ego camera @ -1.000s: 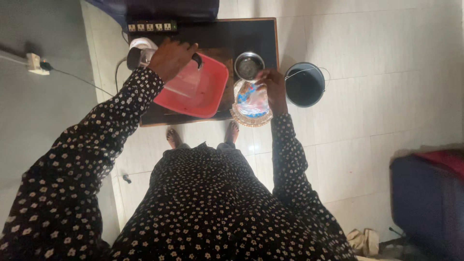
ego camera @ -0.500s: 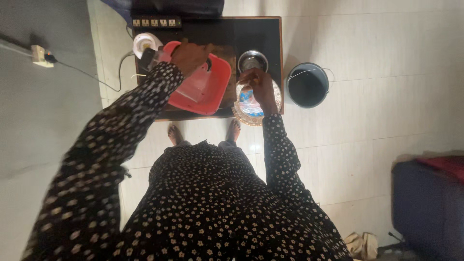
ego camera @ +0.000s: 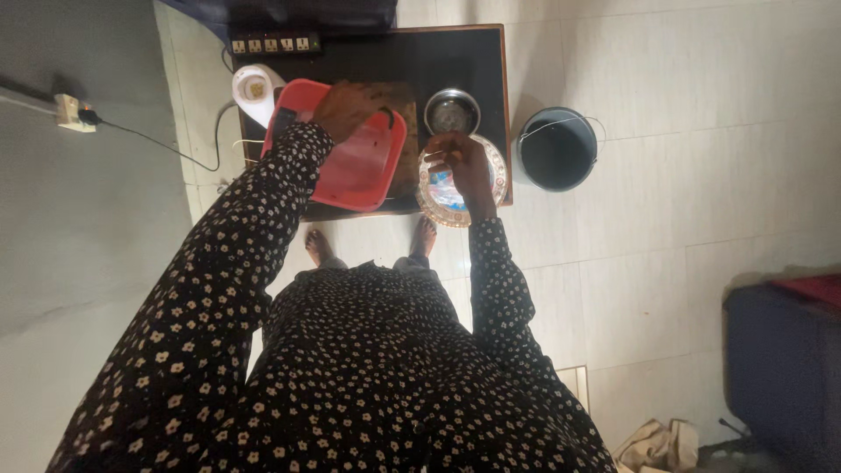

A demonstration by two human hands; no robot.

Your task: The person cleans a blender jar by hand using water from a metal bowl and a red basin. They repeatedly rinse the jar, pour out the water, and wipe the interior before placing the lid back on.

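My left hand (ego camera: 346, 109) grips the far rim of a red plastic tray (ego camera: 359, 166), which lies tilted on a dark low table (ego camera: 455, 57). Part of the tray covers a brown wooden board (ego camera: 405, 131). My right hand (ego camera: 460, 162) lies over a clear glass plate (ego camera: 495, 175) at the table's front right corner, its fingers curled at the far rim. A blue and white packet (ego camera: 442, 191) sits in the plate under my hand. Just behind that hand stands a small steel bowl (ego camera: 452, 112).
A black bucket (ego camera: 557, 149) stands on the tiled floor right of the table. A white appliance (ego camera: 254, 92) and a power strip (ego camera: 273, 44) are at the table's back left, with a cord to a wall socket (ego camera: 70, 112). A dark case (ego camera: 784, 368) is at the right.
My left hand has slid right along the red tray's rim. My right hand has moved from the plate's right side to over the plate.
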